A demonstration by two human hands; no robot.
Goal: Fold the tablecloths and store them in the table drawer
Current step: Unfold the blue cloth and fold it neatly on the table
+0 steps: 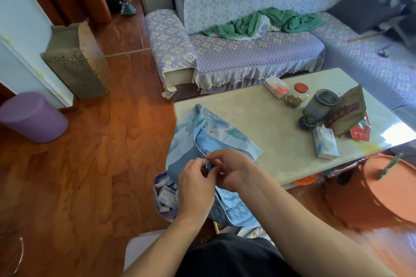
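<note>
We see both hands meeting over the near left corner of the table [258, 119], working the same light blue patterned tablecloth [216, 135]. The left hand [195, 186] has its fingers curled and pinches a bunched edge of the cloth between thumb and fingertips. The right hand [234, 166] pinches that same edge from the other side, so the 2 hands sit just beside each other with the fold of fabric between them.

The tablecloth lies partly on the tabletop and partly off it: its far portion spreads flat on the corner of the table, while the nearer portion hangs down over the edge toward the person's lap. A small red dot shows on the flat part.

Below the hanging cloth, at the left, we see an open container [165, 195] packed with small white packets; whether it is the table drawer we cannot tell.

Farther right on the table stand a tissue pack [325, 144], a jar with a red lid [297, 95], a round tin [320, 103], a brown pouch [346, 112] and a small dark round object [307, 122]. Behind the table is a sofa [247, 51] with a purple cover, and a green cloth [265, 22] lies crumpled on its seat. A purple stool [33, 117] stands on the wooden floor at the left.
</note>
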